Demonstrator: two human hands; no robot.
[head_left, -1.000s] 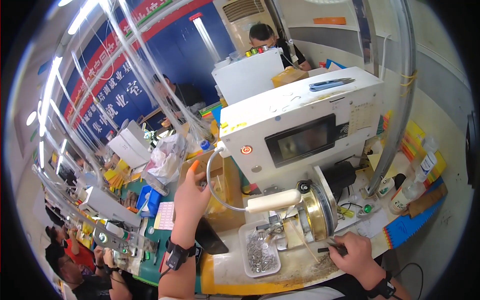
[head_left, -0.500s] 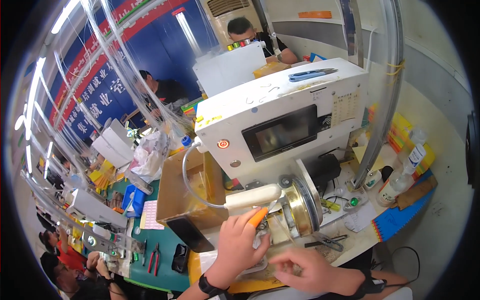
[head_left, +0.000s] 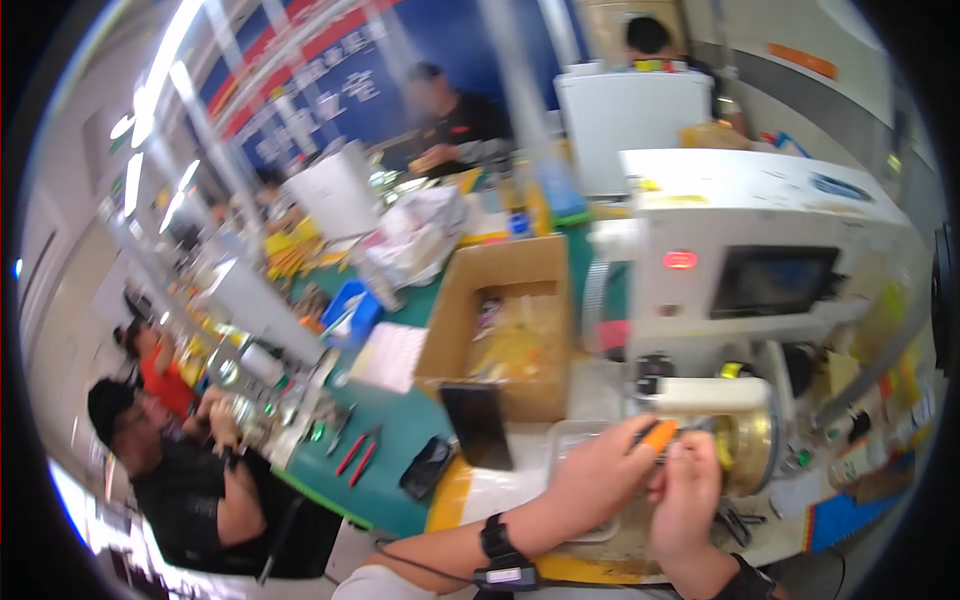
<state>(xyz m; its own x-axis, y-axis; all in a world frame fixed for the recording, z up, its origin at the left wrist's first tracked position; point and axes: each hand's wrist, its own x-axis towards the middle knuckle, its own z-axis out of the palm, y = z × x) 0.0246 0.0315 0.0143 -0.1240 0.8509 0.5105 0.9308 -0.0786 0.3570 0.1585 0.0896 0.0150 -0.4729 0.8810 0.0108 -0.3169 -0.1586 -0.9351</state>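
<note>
My left hand [head_left: 600,480] reaches in front of the brass-coloured drum [head_left: 748,450] of a white machine [head_left: 760,225]. Its fingers are closed, with a bright orange piece [head_left: 658,434] at their tips; I cannot tell whether that is a finger cover or a handle. Close beside it, my right hand [head_left: 688,490] is raised with fingertips pinched together. Whatever lies between those fingers is hidden and blurred. A cream-coloured bar-shaped housing [head_left: 708,394] sits just above both hands. Under my left hand is a clear plastic tray [head_left: 570,440], partly covered.
Left of the machine stands an open cardboard box [head_left: 500,350], with a dark phone-like slab [head_left: 477,428] leaning at its front. Red-handled pliers [head_left: 360,455] and a black holder [head_left: 428,468] lie on the green mat [head_left: 395,400]. A co-worker [head_left: 190,450] sits at far left.
The view has swung left, so the machine now appears farther right. My right hand has come up beside the left, and its loosely spread fingers have closed into a pinch.
</note>
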